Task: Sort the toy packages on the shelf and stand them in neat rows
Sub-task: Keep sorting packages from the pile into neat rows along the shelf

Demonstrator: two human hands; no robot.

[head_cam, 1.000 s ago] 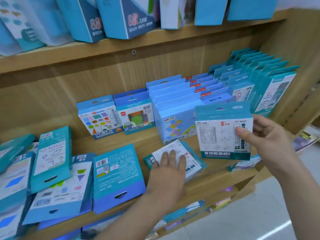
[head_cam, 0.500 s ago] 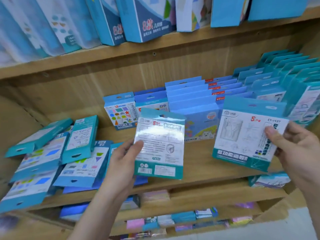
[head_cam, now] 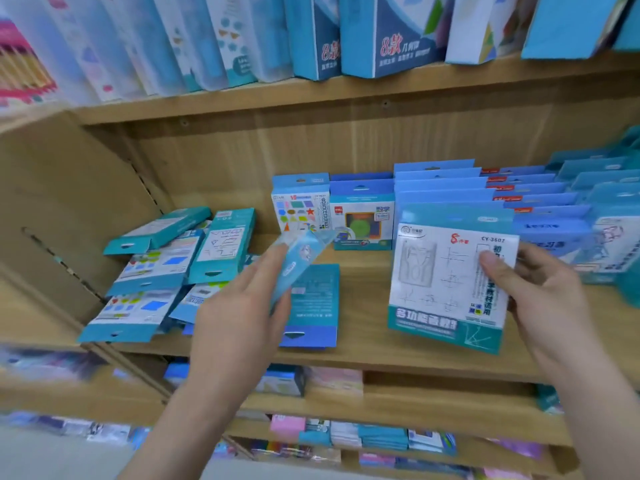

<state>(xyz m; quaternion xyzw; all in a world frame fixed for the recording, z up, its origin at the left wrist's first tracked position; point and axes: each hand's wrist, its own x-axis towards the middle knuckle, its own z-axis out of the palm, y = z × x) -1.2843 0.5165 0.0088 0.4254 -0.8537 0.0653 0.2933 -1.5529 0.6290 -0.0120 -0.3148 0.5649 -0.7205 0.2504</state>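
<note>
Left hand (head_cam: 239,320) grips a blurred, seemingly edge-on package (head_cam: 298,265); right hand (head_cam: 547,296) grips another (head_cam: 446,285).

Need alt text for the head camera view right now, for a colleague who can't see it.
Each hand holds a teal toy package above the wooden shelf: the right hand shows a white-fronted package face-on, the left hand holds a blurred one edge-on. Loose packages lie piled at left; upright rows stand behind.
</note>
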